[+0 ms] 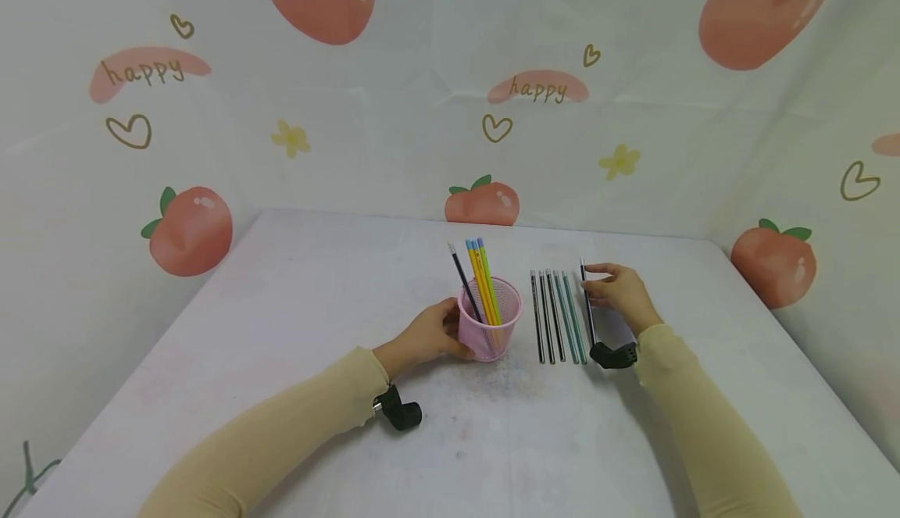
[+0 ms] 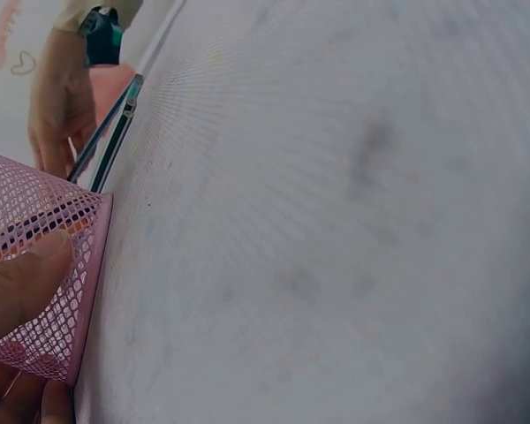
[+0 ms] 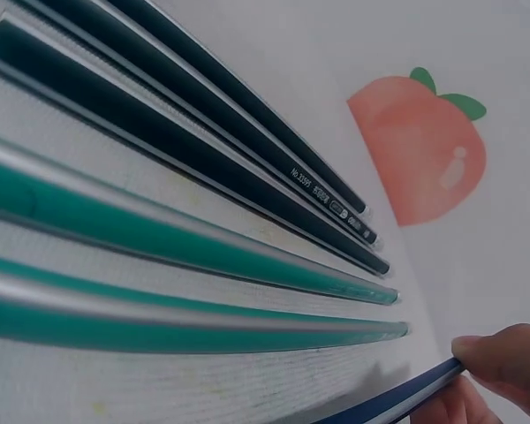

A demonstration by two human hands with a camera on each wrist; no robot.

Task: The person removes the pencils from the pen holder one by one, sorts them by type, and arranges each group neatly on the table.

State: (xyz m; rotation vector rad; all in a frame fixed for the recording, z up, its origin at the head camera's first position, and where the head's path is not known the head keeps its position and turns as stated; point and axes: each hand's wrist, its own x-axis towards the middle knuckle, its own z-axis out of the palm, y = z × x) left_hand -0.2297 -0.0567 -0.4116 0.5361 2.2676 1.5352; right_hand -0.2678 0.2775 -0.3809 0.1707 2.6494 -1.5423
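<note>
Left hand [image 1: 425, 336] curled round the side of a pink wire-mesh pencil cup [image 1: 489, 319], thumb pressed against the mesh in the left wrist view. Cup upright on the white table [image 1: 295, 307], near its middle, holding three yellow pencils [image 1: 482, 280] and one dark pencil [image 1: 464, 282] that lean toward the far side. Right hand [image 1: 619, 293] to the right of the cup, fingertips [image 3: 503, 358] pinching a dark blue pencil [image 1: 587, 303] near its far end; pencil lying along the table, hand clamped on it. Just left of that pencil, a row of five loose pencils side by side and roughly parallel: three black pencils [image 1: 543, 315] on the cup's side, then two green pencils [image 1: 571, 316] nearest the right hand. Small gap between the cup and the row. Beige long sleeves [image 1: 295, 424] on both arms, black wrist-mounted cameras [image 1: 401, 411] at the cuffs. Peach-and-heart printed backdrop [image 1: 450, 88] behind and beside the table.
</note>
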